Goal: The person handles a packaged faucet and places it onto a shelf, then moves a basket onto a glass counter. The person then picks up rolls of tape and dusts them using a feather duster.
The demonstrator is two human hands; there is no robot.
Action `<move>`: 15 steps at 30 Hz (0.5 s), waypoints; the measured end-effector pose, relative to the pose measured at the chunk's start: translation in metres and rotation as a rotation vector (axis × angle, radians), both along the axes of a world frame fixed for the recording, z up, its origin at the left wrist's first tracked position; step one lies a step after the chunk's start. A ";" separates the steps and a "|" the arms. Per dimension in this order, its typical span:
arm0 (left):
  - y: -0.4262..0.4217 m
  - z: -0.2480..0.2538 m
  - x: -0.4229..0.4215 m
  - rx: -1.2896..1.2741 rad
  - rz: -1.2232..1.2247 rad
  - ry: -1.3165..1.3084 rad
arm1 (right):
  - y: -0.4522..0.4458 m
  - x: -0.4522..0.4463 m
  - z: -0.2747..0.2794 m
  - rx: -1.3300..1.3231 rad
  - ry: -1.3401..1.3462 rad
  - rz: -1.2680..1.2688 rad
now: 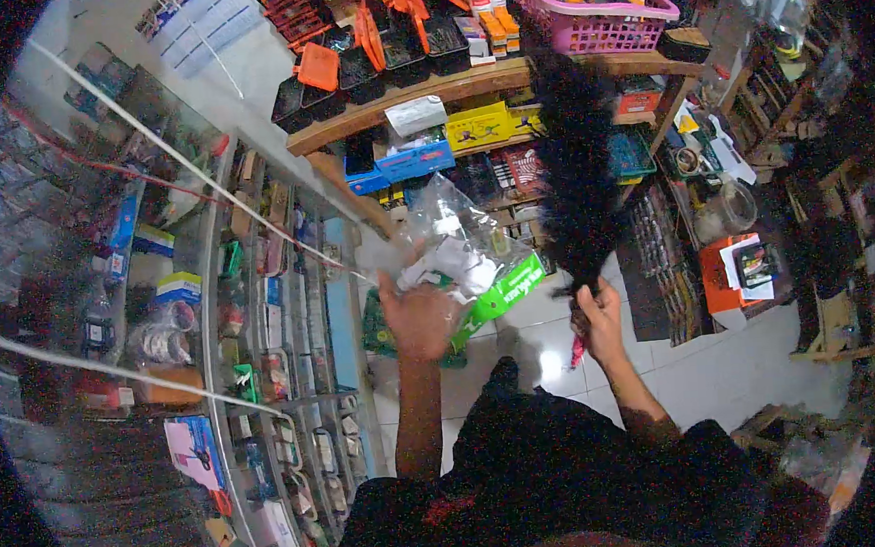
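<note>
A gap over the white tiled floor [527, 343] separates the left hand [420, 318] from the right hand [594, 316]. Ahead, the bushy black feather duster [579, 155] and the clear plastic bag with a green label [475, 256] partly block the stocked wooden shelves [397, 103]; the long glass-sided cabinet [216, 227] limits reach leftward.

Two hands [422, 320] [600, 316], one black duster [579, 155], one green-banded bag [504, 291] and one pink basket [603, 35] show.

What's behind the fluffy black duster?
Behind the black duster, a wooden shelf shows on both sides, with a yellow box to the left. Whatever sits right behind is covered.
</note>
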State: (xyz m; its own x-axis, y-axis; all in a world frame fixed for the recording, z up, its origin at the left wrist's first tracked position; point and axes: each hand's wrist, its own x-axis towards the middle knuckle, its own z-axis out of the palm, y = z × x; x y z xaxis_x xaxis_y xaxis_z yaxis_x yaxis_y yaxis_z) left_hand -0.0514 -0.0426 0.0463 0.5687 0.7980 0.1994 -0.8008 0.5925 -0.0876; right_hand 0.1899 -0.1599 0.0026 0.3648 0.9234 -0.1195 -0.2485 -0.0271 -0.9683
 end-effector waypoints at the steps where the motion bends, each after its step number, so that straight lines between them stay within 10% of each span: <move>1: 0.003 0.003 0.006 -0.041 -0.005 0.022 | 0.015 -0.009 0.004 0.021 0.055 -0.008; 4: 0.022 0.005 0.012 -0.068 0.093 0.368 | 0.054 -0.041 0.001 0.080 0.185 -0.049; 8: 0.080 -0.071 0.012 0.436 -0.031 -0.162 | 0.095 -0.050 0.038 -0.014 0.137 -0.057; 15: 0.094 -0.007 0.043 -0.049 0.071 0.563 | 0.126 0.002 0.044 -0.022 -0.214 -0.025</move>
State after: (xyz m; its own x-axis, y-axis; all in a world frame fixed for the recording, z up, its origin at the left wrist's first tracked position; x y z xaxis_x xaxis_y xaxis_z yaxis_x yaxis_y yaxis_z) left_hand -0.0087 0.0518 0.0394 0.5211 0.8389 -0.1574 -0.7695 0.5415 0.3386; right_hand 0.1919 -0.0338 0.0467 0.4068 0.9117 -0.0570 -0.0386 -0.0452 -0.9982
